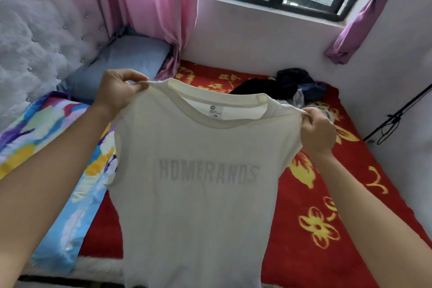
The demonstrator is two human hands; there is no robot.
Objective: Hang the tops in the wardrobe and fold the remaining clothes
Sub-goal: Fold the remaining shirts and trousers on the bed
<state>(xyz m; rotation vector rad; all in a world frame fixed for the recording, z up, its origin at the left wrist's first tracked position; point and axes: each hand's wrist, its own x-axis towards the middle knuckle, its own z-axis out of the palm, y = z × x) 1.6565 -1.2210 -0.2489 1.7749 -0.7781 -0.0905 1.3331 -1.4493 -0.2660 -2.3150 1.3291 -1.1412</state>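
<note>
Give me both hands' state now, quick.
Left hand: closed, pinching one shoulder of the white T-shirt.
Right hand: closed, pinching its other shoulder.

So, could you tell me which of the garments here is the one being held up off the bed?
The white T-shirt, pinched at its shoulders by the left hand and right hand. The dark clothes lie heaped on the red blanket near the window.

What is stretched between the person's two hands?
In the head view, a white T-shirt spans from the left hand to the right hand, each pinching a shoulder; its neckline sits between them.
</note>
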